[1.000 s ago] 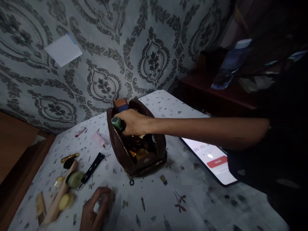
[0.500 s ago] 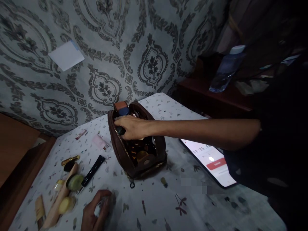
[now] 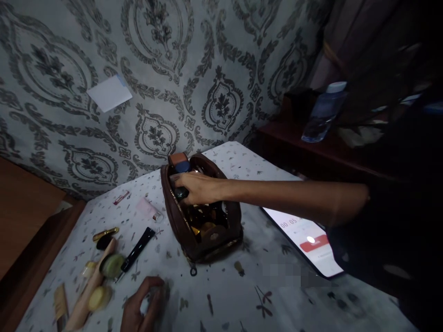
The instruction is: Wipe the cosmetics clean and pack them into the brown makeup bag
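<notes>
A brown zippered bag [image 3: 173, 221] stands unzipped on the patterned white cloth. My right hand [image 3: 199, 186] reaches down into it, its fingers round a dark item [image 3: 181, 192] near the bag's left side. A blue round item [image 3: 182, 166] and several glossy things show inside. My left hand [image 3: 143, 304] rests near the cloth's front edge, fingers curled round a small whitish object [image 3: 144, 305] that is mostly hidden. Left of the bag lie a pink tube [image 3: 148, 209], a black tube [image 3: 139, 249], a green-lidded jar [image 3: 113, 266] and a brush [image 3: 92, 288].
A lit phone [image 3: 308, 240] lies to the right, partly under my right arm. Behind it, a water bottle [image 3: 323, 113] stands on a dark red surface [image 3: 287, 138]. A yellow-lidded jar [image 3: 99, 298] and a beige tube [image 3: 60, 304] are at the lower left.
The whole view has shifted slightly, so everything sits a little lower and mostly further right. My right hand is still inside the bag, and my left hand keeps its curled grip.
</notes>
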A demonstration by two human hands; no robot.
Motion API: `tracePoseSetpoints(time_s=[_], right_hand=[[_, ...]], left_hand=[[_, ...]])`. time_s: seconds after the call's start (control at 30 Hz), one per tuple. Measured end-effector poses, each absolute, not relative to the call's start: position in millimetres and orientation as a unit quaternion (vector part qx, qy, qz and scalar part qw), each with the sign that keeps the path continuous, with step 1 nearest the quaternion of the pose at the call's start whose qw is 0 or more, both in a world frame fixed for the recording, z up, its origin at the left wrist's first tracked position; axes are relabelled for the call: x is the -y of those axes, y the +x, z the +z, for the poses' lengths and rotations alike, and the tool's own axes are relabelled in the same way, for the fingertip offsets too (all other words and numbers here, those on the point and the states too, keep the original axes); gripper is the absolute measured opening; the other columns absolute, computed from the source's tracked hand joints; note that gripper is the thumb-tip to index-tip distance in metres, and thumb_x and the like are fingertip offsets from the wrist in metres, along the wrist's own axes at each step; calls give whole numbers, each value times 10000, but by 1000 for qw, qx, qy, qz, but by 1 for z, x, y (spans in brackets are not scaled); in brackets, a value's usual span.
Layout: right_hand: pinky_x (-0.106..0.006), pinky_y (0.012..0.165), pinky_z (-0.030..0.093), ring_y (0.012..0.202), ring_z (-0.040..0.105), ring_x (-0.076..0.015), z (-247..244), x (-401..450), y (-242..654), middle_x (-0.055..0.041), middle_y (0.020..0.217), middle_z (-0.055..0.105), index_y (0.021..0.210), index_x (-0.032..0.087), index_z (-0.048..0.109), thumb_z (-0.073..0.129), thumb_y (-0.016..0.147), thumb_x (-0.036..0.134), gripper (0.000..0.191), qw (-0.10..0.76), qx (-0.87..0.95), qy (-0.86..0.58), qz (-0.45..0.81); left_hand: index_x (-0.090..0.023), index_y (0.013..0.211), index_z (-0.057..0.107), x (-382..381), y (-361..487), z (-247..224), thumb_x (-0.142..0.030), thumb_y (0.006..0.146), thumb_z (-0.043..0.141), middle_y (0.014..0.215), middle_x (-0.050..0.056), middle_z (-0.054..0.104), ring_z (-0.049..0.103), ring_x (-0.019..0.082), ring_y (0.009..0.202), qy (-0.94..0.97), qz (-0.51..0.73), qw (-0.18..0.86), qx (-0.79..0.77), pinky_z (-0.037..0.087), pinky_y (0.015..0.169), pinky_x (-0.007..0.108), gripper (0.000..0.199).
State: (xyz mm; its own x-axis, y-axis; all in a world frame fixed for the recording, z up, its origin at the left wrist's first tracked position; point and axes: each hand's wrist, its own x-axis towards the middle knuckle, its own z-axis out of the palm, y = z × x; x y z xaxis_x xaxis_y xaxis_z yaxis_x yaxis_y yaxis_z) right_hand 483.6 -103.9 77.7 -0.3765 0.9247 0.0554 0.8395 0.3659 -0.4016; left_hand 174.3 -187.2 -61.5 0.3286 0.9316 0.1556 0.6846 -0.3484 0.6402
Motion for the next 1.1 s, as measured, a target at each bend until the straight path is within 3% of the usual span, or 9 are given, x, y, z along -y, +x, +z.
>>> tracePoseSetpoints(time_s=[0.17, 0.43, 0.67, 0.93, 1.1], right_hand=[[-254, 675, 407, 940, 664, -228, 78, 103, 484, -82, 1034, 720, 1064, 164, 691, 673, 777, 314, 325, 131, 815, -547, 142], [-242, 630, 389, 857, 644, -188, 91, 105, 487, -59, 981, 726, 1055, 162, 707, 677, 766, 384, 366, 171, 806, -537, 180], [-214, 747, 466, 922, 672, -172, 93, 95, 494, -75, 1043, 742, 1093, 137, 729, 605, 763, 146, 352, 239, 764, -562, 209], [-206, 676, 433, 749, 631, -128, 92, 99, 494, -16, 861, 724, 1075, 154, 741, 735, 726, 137, 350, 205, 795, -544, 172], [-231, 750, 420, 819, 615, -145, 85, 99, 492, -30, 905, 701, 1061, 144, 722, 687, 763, 96, 304, 219, 831, -501, 100]], left_hand=[[-210, 852, 694, 183, 169, -58, -549, 900, 489, 815, 28, 741, 707, 211, 800, 796, 246, 238, -499, 550, 726, 239, 400], [-204, 856, 691, 182, 168, -60, -557, 908, 475, 811, 38, 744, 702, 213, 768, 798, 232, 252, -496, 554, 691, 244, 416], [-218, 821, 690, 190, 179, -58, -647, 878, 476, 784, 30, 728, 672, 210, 724, 766, 274, 256, -522, 537, 667, 250, 482], [-217, 807, 690, 189, 181, -54, -642, 868, 495, 769, 35, 722, 662, 211, 711, 758, 279, 273, -522, 555, 679, 259, 472], [-211, 805, 690, 190, 183, -52, -633, 860, 510, 762, 26, 710, 644, 198, 697, 755, 280, 284, -521, 551, 694, 254, 462]])
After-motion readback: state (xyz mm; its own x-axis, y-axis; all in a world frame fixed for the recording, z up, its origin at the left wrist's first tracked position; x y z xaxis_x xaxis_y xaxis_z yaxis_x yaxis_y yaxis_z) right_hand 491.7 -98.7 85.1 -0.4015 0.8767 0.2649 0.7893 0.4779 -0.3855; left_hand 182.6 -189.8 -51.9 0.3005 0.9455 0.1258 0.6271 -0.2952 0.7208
